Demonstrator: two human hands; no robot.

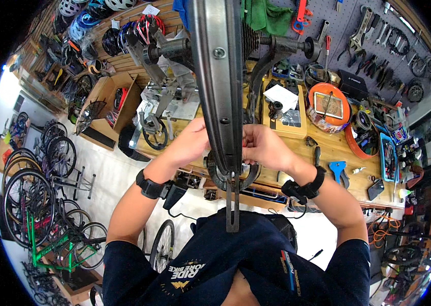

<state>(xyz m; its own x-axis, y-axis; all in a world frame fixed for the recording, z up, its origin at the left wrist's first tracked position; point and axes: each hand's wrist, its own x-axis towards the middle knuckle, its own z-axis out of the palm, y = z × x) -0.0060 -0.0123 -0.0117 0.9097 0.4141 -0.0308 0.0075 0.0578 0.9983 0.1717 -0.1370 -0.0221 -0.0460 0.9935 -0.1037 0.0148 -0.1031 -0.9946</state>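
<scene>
A bare metal wheel rim (pixel 219 76) stands edge-on in front of me, held in a dark wheel truing stand (pixel 271 56). A flat slotted metal bar (pixel 232 206) points toward me below the rim. My left hand (pixel 194 142) reaches to the rim's left side; its fingertips are hidden behind the rim. On the right side, my right hand (pixel 268 147) is closed with bent fingers close to the rim. A small bit of red shows at those fingertips, too small to name.
Behind is a wooden workbench (pixel 297 153) with an orange round container (pixel 331 109), a blue tray (pixel 388 158), a blue-handled tool (pixel 336 171) and a phone (pixel 376 189). Tools hang on a pegboard (pixel 348 30). Bicycles (pixel 47 239) stand at left, near a cardboard box (pixel 104 109).
</scene>
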